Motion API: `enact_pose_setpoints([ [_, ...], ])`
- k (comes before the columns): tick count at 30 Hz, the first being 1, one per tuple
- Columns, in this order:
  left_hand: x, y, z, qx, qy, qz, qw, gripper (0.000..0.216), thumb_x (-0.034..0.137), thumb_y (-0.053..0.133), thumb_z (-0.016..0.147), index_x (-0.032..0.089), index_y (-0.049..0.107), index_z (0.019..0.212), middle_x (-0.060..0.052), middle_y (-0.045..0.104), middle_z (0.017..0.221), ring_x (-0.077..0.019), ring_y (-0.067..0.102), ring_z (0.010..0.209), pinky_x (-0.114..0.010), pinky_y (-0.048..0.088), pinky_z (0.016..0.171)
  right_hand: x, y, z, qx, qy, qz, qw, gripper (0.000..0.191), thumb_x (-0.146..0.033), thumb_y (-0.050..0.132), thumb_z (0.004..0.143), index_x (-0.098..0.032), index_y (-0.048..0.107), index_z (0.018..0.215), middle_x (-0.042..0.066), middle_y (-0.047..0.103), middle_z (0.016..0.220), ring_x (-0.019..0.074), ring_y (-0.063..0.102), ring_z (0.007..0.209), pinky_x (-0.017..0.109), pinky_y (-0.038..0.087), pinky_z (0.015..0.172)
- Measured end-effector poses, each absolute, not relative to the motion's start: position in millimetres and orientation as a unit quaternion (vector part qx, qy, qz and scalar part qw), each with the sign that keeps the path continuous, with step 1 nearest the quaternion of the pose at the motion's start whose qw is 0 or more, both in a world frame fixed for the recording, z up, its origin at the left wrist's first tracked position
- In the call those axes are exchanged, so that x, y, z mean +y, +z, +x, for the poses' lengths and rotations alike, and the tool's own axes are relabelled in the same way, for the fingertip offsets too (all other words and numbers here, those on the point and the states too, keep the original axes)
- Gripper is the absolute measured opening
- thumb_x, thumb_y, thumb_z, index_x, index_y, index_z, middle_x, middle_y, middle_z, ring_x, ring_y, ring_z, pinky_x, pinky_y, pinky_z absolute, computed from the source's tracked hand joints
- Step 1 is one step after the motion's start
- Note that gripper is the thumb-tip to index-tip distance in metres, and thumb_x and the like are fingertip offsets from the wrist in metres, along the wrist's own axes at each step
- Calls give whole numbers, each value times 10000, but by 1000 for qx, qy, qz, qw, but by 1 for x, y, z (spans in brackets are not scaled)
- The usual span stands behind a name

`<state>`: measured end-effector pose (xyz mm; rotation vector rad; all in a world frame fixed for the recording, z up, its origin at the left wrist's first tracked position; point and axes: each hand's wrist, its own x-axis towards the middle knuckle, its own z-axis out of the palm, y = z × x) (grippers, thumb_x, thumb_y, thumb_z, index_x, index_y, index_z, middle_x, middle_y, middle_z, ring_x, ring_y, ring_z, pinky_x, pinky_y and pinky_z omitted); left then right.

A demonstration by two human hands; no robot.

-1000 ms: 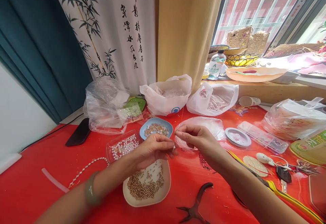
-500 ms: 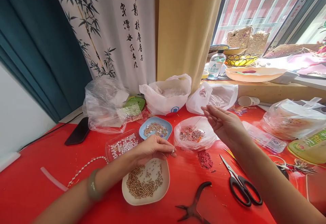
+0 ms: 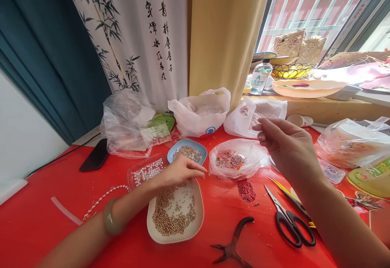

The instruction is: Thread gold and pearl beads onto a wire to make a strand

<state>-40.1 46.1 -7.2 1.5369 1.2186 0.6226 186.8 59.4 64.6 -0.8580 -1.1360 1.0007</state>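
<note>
My left hand [image 3: 186,170] is above the far edge of a white tray [image 3: 199,223] of small gold beads [image 3: 167,215]. Its thumb and index finger are stretched out and slightly apart, with nothing visible between them. A blue dish [image 3: 171,150] of mixed beads lies just behind it, and a clear box [image 3: 131,178] of pearl beads is partly hidden by the forearm. Raised on the right, my right hand [image 3: 280,140] pinches a very thin thread, only faintly visible near the fingertips.
Pliers [image 3: 233,243] and black-handled scissors [image 3: 289,219] lie at the front. A plastic bag [image 3: 219,172] holds reddish beads, with dark red pieces [image 3: 246,190] nearby. White bags [image 3: 198,121] stand behind. A phone [image 3: 94,156] and a bead string [image 3: 103,197] are left.
My right hand has moved right, away from the left. My left hand, which pinched a small bead, has loosened its fingers, and the bead is no longer visible there.
</note>
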Motion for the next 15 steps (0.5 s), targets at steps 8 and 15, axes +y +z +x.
enact_pose_setpoints([
  [8,70,22,-108,562,80,790,232,178,193,520,667,174,679,745,-26,682,766,-147,582,684,-206,379,599,46,64,174,-594,396,-378,590,55,-260,628,716,-216,648,742,0,634,635,73,518,455,202,432,418],
  [15,84,10,-137,571,5,798,192,226,99,555,568,191,689,726,-26,687,725,-146,575,622,-198,357,551,42,59,159,-636,428,-422,484,113,-295,642,682,-187,663,710,8,636,574,91,536,460,229,469,464],
])
